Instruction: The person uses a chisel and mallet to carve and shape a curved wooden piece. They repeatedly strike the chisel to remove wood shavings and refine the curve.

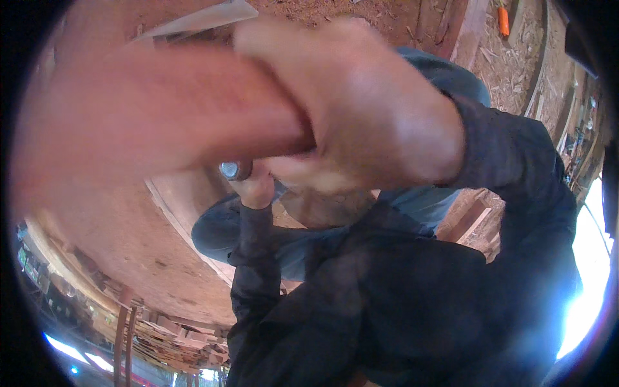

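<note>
Close to the camera, my right hand (367, 103) is wrapped round a thick reddish-brown wooden club (161, 113), blurred by motion. The club reaches out to the left and widens away from my fist. Below and behind it, my left hand (258, 189) is partly covered by my right hand and the club. Its fingers close round a dark tool handle (244, 170) that ends in a round, shiny metal cap; the tool's other end is hidden. A brown piece of wood (329, 208) shows between my bent legs, near my left hand.
A broad wooden slab (167, 258) lies at the left. Stacked offcuts (180, 338) are at the lower left. Shavings (516, 64) and an orange object (503, 22) lie at the upper right. A pale, flat, tapered piece (200, 19) is at the top.
</note>
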Demonstrator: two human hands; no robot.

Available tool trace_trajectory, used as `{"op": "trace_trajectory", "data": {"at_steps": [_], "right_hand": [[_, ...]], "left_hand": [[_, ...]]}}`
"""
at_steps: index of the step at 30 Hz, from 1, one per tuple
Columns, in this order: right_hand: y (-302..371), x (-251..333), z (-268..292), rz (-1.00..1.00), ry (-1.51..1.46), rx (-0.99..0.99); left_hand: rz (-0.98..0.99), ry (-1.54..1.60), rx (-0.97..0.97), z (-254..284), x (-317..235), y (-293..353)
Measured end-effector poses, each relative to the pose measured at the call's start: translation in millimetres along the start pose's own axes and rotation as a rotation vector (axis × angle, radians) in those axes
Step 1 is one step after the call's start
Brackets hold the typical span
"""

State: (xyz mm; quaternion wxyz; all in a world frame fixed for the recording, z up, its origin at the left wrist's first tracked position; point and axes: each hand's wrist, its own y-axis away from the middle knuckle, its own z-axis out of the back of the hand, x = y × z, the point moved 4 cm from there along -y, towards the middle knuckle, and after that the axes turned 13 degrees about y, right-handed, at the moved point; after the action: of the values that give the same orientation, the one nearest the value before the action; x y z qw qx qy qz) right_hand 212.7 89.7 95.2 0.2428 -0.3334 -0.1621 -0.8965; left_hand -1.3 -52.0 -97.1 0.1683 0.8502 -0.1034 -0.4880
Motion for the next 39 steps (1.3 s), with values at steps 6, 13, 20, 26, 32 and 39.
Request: {"op": "trace_trajectory", "data": {"at_steps": [6, 13, 20, 26, 32, 39], "right_hand": [[6, -20, -31, 0.053, 0.31, 0.448], [-10, -6, -13, 0.214, 0.07, -0.029], [5, -26, -27, 0.067, 0.364, 0.365], [-11, 2, -10, 0.041, 0.144, 0.055], [16, -20, -51, 0.106, 0.312, 0.325], [-15, 5, 10, 0.237, -0.003, -0.182]], "left_hand": [[-0.002, 0.32, 0.115, -8, 10, -4], [0.024, 0.169, -0.004, -15, -3, -5], [0.056, 0.216, -0.031, -17, 20, 0], [-0.552, -0.756, 0.195, -5, 3, 3], [-0.066, -0.052, 0.083, 19, 41, 20], [-0.039, 0.215, 0.096, -27, 7, -6]]}}
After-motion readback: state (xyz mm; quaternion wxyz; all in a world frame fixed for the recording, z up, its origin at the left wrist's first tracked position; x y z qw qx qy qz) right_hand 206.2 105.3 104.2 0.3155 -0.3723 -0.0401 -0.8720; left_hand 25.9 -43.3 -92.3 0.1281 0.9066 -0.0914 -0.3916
